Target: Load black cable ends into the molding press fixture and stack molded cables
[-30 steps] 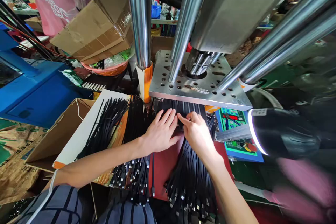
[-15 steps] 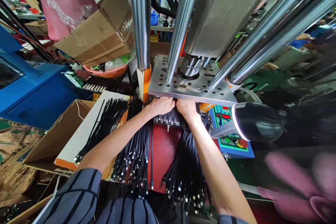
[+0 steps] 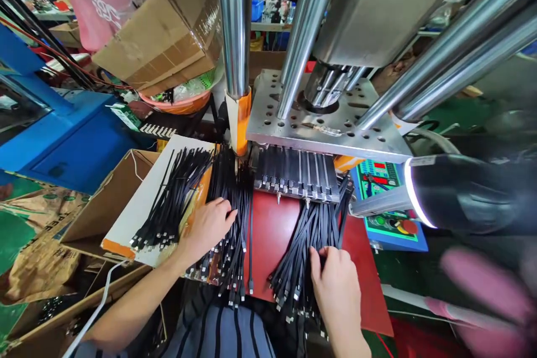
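Beneath the steel press plate (image 3: 277, 131) sits a slotted black fixture (image 3: 293, 170), small metal pieces along its front edge, while both hands are down among the black cables. The left hand (image 3: 207, 228) rests on the left-hand cables (image 3: 241, 201), fingers bent and fairly close together; the right hand (image 3: 335, 277) curls over the right-hand cables (image 3: 314, 229), thumb and forefinger only narrowly apart — whether either pinches a cable, I cannot tell. The step in hand looks like handling loose cables in front of the fixture, and singling one out would call for a fine, careful pinch, since they overlap so thickly. More cables (image 3: 168, 201) lie on the white board (image 3: 126, 215). As for writing, the brown paper bag (image 3: 46, 235) seems to read "TPEE" (partly creased), the pink bag (image 3: 96, 3) carries white lettering too distorted to make out — and the red readouts on the control panel (image 3: 386, 170) are illegible.
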A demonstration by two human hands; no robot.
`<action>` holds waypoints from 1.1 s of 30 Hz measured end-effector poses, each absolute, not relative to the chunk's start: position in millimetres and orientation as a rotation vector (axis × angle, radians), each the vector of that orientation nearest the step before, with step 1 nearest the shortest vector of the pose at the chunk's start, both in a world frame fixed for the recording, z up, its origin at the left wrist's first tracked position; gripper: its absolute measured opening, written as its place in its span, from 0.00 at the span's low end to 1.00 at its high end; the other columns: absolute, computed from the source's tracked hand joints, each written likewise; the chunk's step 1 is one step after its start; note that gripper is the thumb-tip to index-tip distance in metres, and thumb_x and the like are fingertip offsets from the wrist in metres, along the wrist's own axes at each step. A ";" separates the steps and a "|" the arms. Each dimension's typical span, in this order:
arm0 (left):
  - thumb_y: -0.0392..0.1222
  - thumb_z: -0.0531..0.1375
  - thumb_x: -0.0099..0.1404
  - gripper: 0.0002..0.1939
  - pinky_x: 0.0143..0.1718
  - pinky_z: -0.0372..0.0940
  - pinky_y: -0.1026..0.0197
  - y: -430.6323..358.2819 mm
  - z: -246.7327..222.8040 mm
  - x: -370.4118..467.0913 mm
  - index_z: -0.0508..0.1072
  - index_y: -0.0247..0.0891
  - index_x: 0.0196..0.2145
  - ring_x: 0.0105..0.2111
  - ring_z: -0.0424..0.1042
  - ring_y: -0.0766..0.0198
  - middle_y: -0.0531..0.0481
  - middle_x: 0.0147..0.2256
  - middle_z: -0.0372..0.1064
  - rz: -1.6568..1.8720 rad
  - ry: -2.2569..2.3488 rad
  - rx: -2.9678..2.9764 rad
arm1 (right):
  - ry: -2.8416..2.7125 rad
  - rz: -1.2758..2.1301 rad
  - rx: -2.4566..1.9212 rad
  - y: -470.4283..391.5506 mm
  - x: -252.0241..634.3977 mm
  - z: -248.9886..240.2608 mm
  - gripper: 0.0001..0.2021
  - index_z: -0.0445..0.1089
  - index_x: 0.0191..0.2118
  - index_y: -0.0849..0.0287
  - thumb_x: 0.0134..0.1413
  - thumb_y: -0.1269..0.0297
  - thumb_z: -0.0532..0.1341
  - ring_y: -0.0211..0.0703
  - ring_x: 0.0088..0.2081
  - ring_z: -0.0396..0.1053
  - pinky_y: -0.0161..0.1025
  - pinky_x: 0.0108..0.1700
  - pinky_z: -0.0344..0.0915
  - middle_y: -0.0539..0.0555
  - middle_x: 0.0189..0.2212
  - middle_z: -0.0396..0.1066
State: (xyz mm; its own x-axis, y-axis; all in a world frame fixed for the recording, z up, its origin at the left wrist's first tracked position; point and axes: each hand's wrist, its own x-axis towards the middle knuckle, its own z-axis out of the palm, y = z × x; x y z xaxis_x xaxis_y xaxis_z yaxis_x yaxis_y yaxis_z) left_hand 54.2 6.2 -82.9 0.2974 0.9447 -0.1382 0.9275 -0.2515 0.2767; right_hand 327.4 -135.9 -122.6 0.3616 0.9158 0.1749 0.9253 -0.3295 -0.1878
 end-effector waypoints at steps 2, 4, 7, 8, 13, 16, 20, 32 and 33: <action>0.43 0.57 0.72 0.13 0.35 0.61 0.59 15.1 -81.0 54.4 0.74 0.37 0.31 0.33 0.74 0.60 0.48 0.33 0.75 0.211 1.629 2.136 | -1.572 0.066 -2.365 -132.5 330.7 -123.7 0.27 0.64 0.32 0.54 0.72 0.43 0.40 0.56 0.35 0.70 0.47 0.36 0.64 0.59 0.32 0.68; 0.44 0.58 0.71 0.13 0.33 0.60 0.60 23.5 -76.3 54.0 0.73 0.38 0.29 0.29 0.71 0.62 0.51 0.29 0.73 0.301 1.585 2.043 | -1.509 0.198 -2.351 -128.7 335.7 -119.1 0.24 0.63 0.30 0.53 0.71 0.44 0.44 0.54 0.34 0.71 0.46 0.34 0.62 0.57 0.31 0.69; 0.48 0.58 0.70 0.14 0.30 0.59 0.63 25.1 -67.9 51.6 0.72 0.37 0.29 0.26 0.67 0.66 0.55 0.25 0.69 0.400 1.417 1.865 | -1.417 0.341 -2.360 -130.2 340.1 -111.4 0.20 0.64 0.30 0.52 0.68 0.46 0.48 0.54 0.32 0.72 0.45 0.33 0.61 0.55 0.29 0.71; 0.49 0.59 0.69 0.15 0.30 0.59 0.64 22.1 -64.7 51.4 0.71 0.37 0.29 0.25 0.65 0.67 0.56 0.25 0.67 0.437 1.320 1.772 | -1.396 0.371 -2.368 -131.6 339.9 -110.1 0.19 0.65 0.31 0.52 0.68 0.46 0.50 0.54 0.32 0.72 0.44 0.33 0.60 0.55 0.29 0.72; 0.48 0.63 0.67 0.13 0.28 0.59 0.67 -12.7 -44.3 61.9 0.69 0.37 0.30 0.24 0.62 0.71 0.58 0.25 0.63 0.498 0.918 1.393 | -1.433 0.338 -2.402 -130.8 334.1 -111.3 0.18 0.67 0.34 0.53 0.66 0.48 0.50 0.54 0.34 0.73 0.44 0.32 0.59 0.57 0.34 0.75; 0.44 0.64 0.66 0.10 0.29 0.62 0.68 -37.2 -36.7 74.6 0.70 0.36 0.32 0.24 0.65 0.72 0.56 0.27 0.66 0.432 0.806 1.298 | -1.412 0.370 -2.346 -128.2 335.4 -106.2 0.19 0.65 0.30 0.53 0.66 0.49 0.50 0.52 0.32 0.72 0.43 0.33 0.60 0.56 0.31 0.73; 0.50 0.64 0.67 0.15 0.23 0.64 0.69 -59.7 -46.4 99.2 0.69 0.37 0.31 0.21 0.68 0.70 0.55 0.24 0.67 0.310 0.776 1.167 | -1.265 0.554 -2.024 -137.7 327.5 -81.4 0.18 0.69 0.32 0.55 0.65 0.47 0.56 0.46 0.27 0.69 0.40 0.32 0.65 0.52 0.27 0.72; 0.53 0.68 0.63 0.20 0.20 0.55 0.67 -82.5 -44.9 119.2 0.76 0.34 0.22 0.19 0.62 0.72 0.53 0.24 0.66 0.524 0.755 1.265 | -1.229 1.284 -1.460 -164.9 287.2 -38.2 0.13 0.76 0.38 0.57 0.64 0.51 0.64 0.39 0.27 0.67 0.33 0.29 0.66 0.50 0.27 0.71; 0.49 0.68 0.64 0.19 0.21 0.56 0.67 -85.1 -44.4 115.3 0.76 0.35 0.22 0.20 0.62 0.71 0.53 0.23 0.66 0.508 0.745 1.341 | -1.137 1.266 -1.450 -160.0 288.6 -38.2 0.15 0.77 0.41 0.57 0.63 0.50 0.65 0.39 0.26 0.67 0.34 0.28 0.65 0.51 0.28 0.71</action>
State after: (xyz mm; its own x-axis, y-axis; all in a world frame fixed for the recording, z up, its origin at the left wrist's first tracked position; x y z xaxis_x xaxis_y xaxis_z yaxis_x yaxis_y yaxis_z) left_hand 115.3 -85.1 -44.4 0.6743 0.7141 -0.1881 0.0860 0.1770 0.9805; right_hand 288.6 -160.0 -38.2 0.0634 0.9790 -0.1937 0.0874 -0.1988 -0.9761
